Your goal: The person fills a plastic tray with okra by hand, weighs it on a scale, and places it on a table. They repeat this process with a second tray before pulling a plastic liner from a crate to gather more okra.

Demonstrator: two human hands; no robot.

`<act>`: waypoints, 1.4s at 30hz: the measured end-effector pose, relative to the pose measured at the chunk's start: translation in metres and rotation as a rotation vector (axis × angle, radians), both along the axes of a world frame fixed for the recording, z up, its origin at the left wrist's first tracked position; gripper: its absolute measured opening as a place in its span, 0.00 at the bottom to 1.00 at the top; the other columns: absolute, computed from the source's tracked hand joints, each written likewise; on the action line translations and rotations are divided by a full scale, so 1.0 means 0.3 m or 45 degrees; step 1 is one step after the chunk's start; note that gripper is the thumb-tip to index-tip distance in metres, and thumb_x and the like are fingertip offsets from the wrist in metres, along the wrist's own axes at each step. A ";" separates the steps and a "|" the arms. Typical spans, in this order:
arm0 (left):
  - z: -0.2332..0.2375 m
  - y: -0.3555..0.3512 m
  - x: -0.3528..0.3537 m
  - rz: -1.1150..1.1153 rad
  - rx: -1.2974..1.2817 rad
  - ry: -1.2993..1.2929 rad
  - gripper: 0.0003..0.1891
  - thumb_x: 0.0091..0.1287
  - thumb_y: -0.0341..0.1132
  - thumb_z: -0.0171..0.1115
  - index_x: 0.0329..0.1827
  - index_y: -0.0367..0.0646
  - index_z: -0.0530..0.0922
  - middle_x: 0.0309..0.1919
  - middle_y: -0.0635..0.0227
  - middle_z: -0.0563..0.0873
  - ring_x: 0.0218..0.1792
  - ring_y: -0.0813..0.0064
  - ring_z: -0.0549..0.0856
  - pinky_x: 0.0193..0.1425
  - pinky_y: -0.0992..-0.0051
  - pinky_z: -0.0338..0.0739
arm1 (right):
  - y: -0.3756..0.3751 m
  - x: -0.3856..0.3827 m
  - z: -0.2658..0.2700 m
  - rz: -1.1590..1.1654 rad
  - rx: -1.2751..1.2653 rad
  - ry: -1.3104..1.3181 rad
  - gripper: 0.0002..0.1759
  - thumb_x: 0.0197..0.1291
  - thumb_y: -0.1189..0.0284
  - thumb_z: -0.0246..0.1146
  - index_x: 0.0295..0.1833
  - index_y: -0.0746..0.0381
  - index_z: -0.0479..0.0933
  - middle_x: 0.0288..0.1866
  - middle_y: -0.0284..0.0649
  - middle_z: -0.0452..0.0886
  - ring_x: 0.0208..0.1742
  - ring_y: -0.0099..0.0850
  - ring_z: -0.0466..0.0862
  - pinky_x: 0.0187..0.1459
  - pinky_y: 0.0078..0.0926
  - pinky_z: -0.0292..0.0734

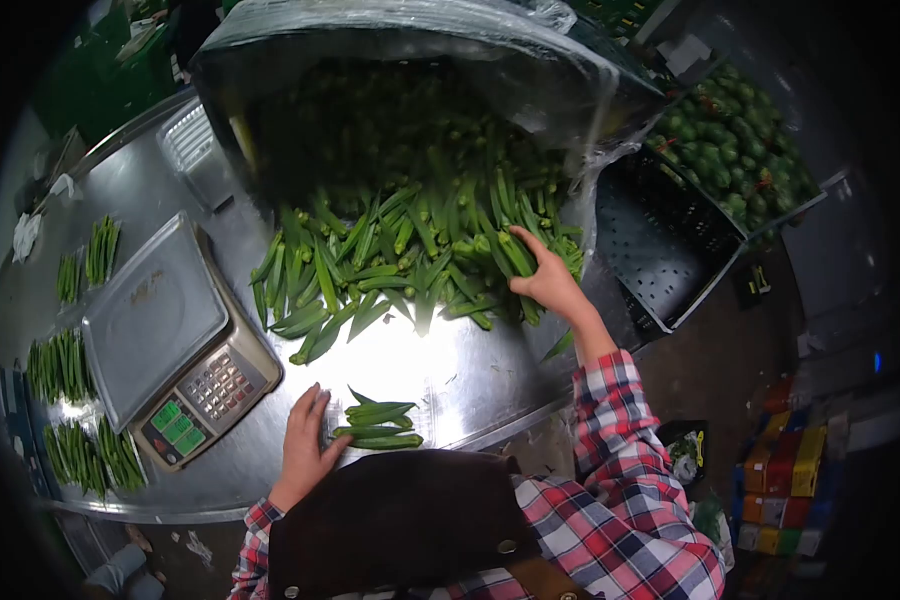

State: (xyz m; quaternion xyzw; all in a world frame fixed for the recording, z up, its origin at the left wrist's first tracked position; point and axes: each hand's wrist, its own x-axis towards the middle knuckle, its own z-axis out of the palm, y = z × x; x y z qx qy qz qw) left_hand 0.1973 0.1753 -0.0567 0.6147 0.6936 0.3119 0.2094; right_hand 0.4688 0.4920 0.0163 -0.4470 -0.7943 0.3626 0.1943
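Note:
A large heap of green okra [410,240] spills out of a plastic-lined crate [420,25] onto the metal table. My right hand [552,285] reaches into the heap's right side, its thumb and fingers closed around several okra pods [515,258]. Close to my body, a few okra pods [380,425] lie side by side on a clear plastic tray [425,405]. My left hand [305,440] rests at this tray's left edge with fingers stretched out and thumb apart, touching the tray or the pods' ends.
A digital scale [185,340] stands left on the metal table [240,480]. Beyond it lie bundles of okra [60,365]. A clear container stack [195,145] sits behind the scale. To the right are a black crate [660,235] and a crate of round green produce [735,150].

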 end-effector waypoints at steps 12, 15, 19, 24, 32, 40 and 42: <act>-0.103 -0.026 -0.042 0.279 0.098 -0.405 0.28 0.61 0.33 0.50 0.65 0.35 0.59 0.63 0.52 0.65 0.65 0.57 0.63 0.69 0.67 0.55 | -0.571 -0.380 -0.194 0.962 0.182 -0.296 0.46 0.40 0.66 0.70 0.68 0.51 0.57 0.63 0.45 0.62 0.61 0.46 0.65 0.58 0.38 0.64; -0.093 -0.001 -0.015 0.127 0.098 -0.096 0.30 0.58 0.34 0.56 0.65 0.40 0.61 0.64 0.55 0.64 0.65 0.55 0.62 0.70 0.63 0.50 | -0.583 -0.365 -0.190 1.004 0.432 -0.190 0.45 0.39 0.64 0.71 0.66 0.51 0.59 0.64 0.44 0.63 0.65 0.41 0.63 0.59 0.44 0.61; -0.062 0.028 0.024 -0.013 0.016 0.179 0.31 0.56 0.41 0.61 0.64 0.44 0.64 0.65 0.57 0.63 0.66 0.56 0.61 0.69 0.55 0.49 | -0.573 -0.304 -0.221 1.154 0.455 -0.326 0.45 0.41 0.58 0.70 0.67 0.49 0.59 0.68 0.39 0.59 0.69 0.42 0.57 0.64 0.48 0.54; -0.087 -0.021 0.023 -0.092 -0.023 0.295 0.32 0.57 0.46 0.61 0.63 0.45 0.65 0.65 0.58 0.61 0.67 0.54 0.59 0.68 0.50 0.48 | -0.604 -0.264 -0.251 1.035 0.381 -0.128 0.34 0.47 0.61 0.66 0.61 0.55 0.65 0.65 0.40 0.62 0.67 0.40 0.60 0.63 0.44 0.56; -0.066 -0.100 0.029 -0.022 -0.041 0.288 0.40 0.52 0.48 0.67 0.66 0.42 0.60 0.66 0.51 0.58 0.66 0.50 0.58 0.67 0.52 0.52 | -0.596 -0.173 -0.270 0.662 0.378 -0.070 0.16 0.46 0.73 0.64 0.43 0.63 0.74 0.42 0.40 0.73 0.46 0.41 0.72 0.48 0.36 0.66; -0.086 -0.106 0.039 0.199 -0.079 0.179 0.43 0.50 0.46 0.69 0.66 0.38 0.57 0.66 0.47 0.56 0.66 0.47 0.57 0.67 0.57 0.54 | -0.539 -0.062 -0.270 0.293 0.369 -0.051 0.14 0.49 0.70 0.66 0.40 0.64 0.74 0.39 0.43 0.73 0.44 0.42 0.72 0.45 0.33 0.69; -0.084 -0.100 0.057 0.229 -0.032 0.144 0.41 0.53 0.44 0.68 0.65 0.36 0.58 0.64 0.46 0.59 0.64 0.48 0.61 0.65 0.60 0.58 | -0.536 -0.027 -0.245 0.099 0.416 -0.111 0.15 0.49 0.70 0.65 0.41 0.64 0.73 0.40 0.45 0.72 0.44 0.44 0.72 0.47 0.36 0.69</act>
